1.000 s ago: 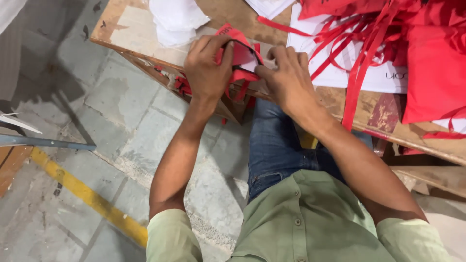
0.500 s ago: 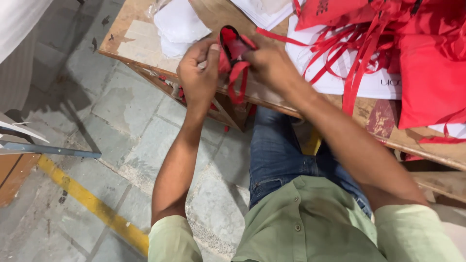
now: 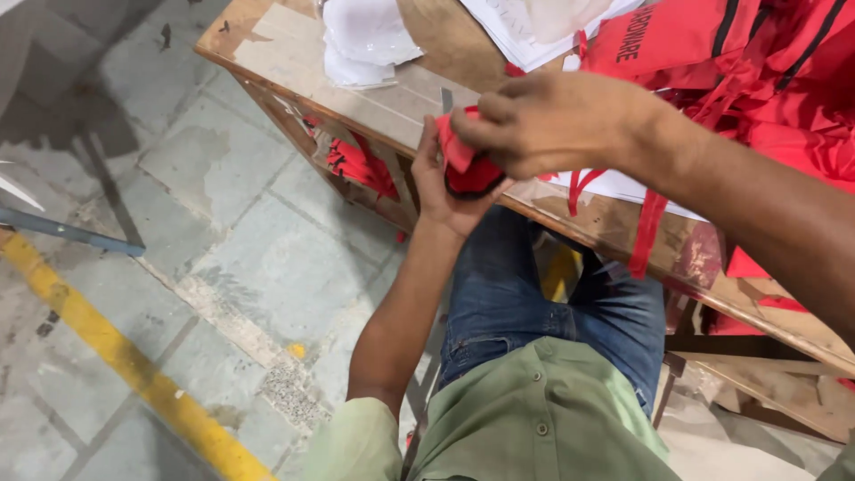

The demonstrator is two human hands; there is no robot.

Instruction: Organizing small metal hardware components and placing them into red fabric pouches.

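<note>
At the far left a yellow line (image 3: 134, 370) runs across the grey stone floor (image 3: 240, 249), and a thin metal bar (image 3: 71, 233) lies above it. More to the right stands the wooden tabletop (image 3: 294, 49), with a pile of white bags (image 3: 361, 44) on its near corner and some red pieces (image 3: 361, 167) hanging on a shelf under its edge.

In the middle, at the front edge of the tabletop, the left hand (image 3: 441, 191) is under a folded red cloth piece (image 3: 468, 165) and supports it from below; its grip is closed around the lower part of the cloth. The right hand (image 3: 557, 125) comes from the right side and lies over the same piece, its fingers (image 3: 485, 120) pinching the top fold tightly. So the red cloth piece is held between both hands, just over the tabletop edge and above the knees in blue jeans (image 3: 525, 294).

Further right a red strap (image 3: 648, 232) hangs down over the edge, white paper sheets (image 3: 525, 27) lie behind the hands, and a heap of red bags (image 3: 757, 80) covers the right part of the tabletop. At the bottom the green shirt (image 3: 543, 419) of the person is visible
</note>
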